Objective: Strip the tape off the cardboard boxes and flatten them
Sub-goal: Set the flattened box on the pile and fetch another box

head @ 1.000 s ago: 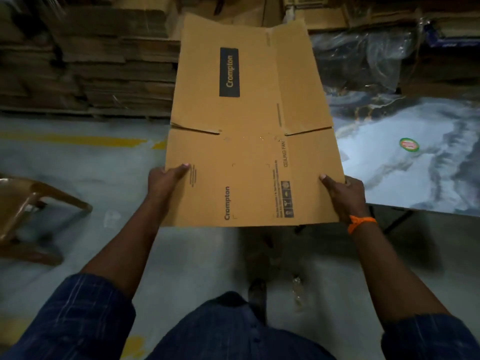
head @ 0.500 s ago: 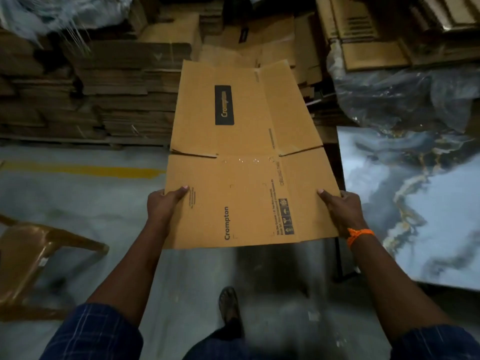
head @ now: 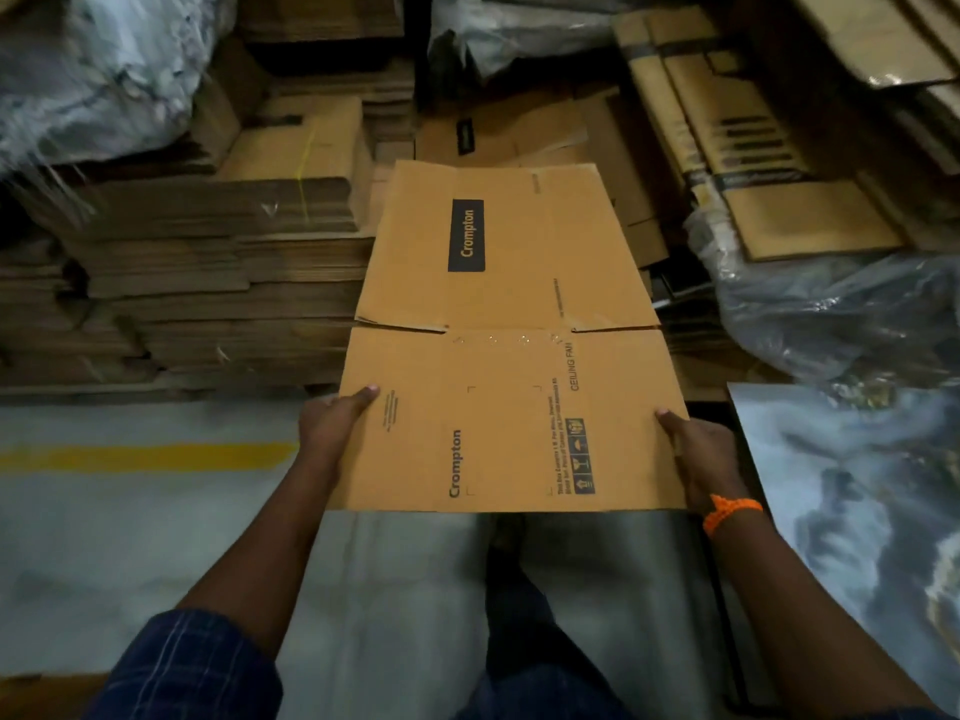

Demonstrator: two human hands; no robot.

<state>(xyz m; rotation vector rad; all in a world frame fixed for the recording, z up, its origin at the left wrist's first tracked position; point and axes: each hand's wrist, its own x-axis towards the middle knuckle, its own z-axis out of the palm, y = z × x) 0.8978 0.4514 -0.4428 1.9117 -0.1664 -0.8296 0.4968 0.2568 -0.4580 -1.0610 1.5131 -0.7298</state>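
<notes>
Beyond both our hands rise the stacks of flattened cardboard (head: 208, 262), filling the far side from left to right. Below our forearms spreads the grey concrete floor (head: 130, 553). Between our hands, held out flat in the air above the floor, is the flattened Crompton carton (head: 509, 366). Its printed face is up, its flaps are spread open, and its far end reaches over the foot of the stacks. To the right of our right hand lies a marble-patterned slab (head: 857, 511), with crumpled clear plastic wrap (head: 841, 314) just beyond it. Left of our left hand a yellow floor line (head: 145, 456) runs across the concrete. Our left hand (head: 332, 423) pinches the carton's left edge, thumb on top and fingers hidden beneath. Our right hand (head: 701, 459) pinches the right edge the same way, and an orange wristband (head: 730, 511) sits on its wrist.
</notes>
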